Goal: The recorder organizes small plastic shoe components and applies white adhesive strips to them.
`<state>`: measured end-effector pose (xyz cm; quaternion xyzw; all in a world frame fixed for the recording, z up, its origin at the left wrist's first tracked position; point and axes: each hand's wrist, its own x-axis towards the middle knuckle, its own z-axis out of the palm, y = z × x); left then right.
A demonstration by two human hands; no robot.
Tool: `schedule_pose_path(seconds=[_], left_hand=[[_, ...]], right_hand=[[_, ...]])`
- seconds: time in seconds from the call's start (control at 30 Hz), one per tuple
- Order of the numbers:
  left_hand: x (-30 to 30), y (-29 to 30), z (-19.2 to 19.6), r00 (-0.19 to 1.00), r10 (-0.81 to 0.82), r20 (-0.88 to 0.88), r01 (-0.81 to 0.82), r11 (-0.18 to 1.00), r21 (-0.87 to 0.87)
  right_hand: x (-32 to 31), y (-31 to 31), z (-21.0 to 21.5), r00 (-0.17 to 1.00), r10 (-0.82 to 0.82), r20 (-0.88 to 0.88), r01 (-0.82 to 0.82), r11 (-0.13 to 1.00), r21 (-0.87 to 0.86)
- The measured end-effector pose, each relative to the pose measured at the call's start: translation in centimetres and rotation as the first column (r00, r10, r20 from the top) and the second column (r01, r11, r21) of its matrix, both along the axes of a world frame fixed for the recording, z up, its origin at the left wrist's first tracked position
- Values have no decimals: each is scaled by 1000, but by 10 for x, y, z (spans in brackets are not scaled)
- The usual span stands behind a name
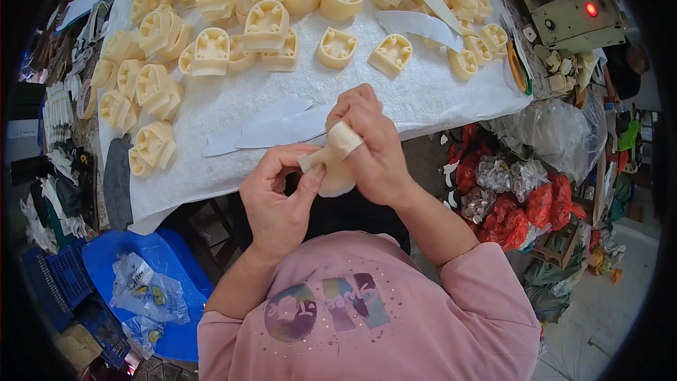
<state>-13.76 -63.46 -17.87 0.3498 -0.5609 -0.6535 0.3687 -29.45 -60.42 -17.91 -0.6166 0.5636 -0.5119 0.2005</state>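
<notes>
Just past the front edge of the table, in front of my body, both hands are closed on a cream-coloured shoe heel piece (337,178). My left hand (276,194) pinches its left side between thumb and fingers. My right hand (370,144) is bent round its right side, fingers curled. A cream band (344,140) shows at the right hand; whether it is part of the piece or wrapped on a finger, I cannot tell. Beyond the hands, several hollow D-shaped cream heels (337,48) lie on the white-covered table (233,102), many stacked.
Flat pale strips (282,127) lie near the table's front edge; curved strips (422,27) rest among the heels at right. A tape roll (520,70) sits at the right corner. A blue chair (187,339) with plastic bags stands lower left, red bags (504,220) at right.
</notes>
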Motion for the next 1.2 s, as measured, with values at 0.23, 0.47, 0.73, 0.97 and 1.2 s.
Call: schedule_pose_path(seconds=[0.23, 0.47, 0.73, 0.97, 1.2], left_hand=[[8, -17, -9, 991, 51, 120, 20, 852, -523], [20, -14, -13, 997, -62, 53, 82, 739, -668], [8, -17, -16, 869, -317, -380, 423, 874, 238], [-1, 0, -15, 901, -96, -422, 268, 889, 371], [-5, 1, -13, 890, -212, -404, 323, 918, 230]], right_hand=[[-22, 5, -4, 768, -30, 640, -187, 945, 269], [-16, 5, 0, 860, 246, 447, -330, 937, 118], [-1, 7, -1, 950, 302, 81, -293, 951, -101], [14, 6, -21, 921, 263, 287, -216, 959, -185], [4, -13, -2, 706, 170, 687, -461, 847, 265]])
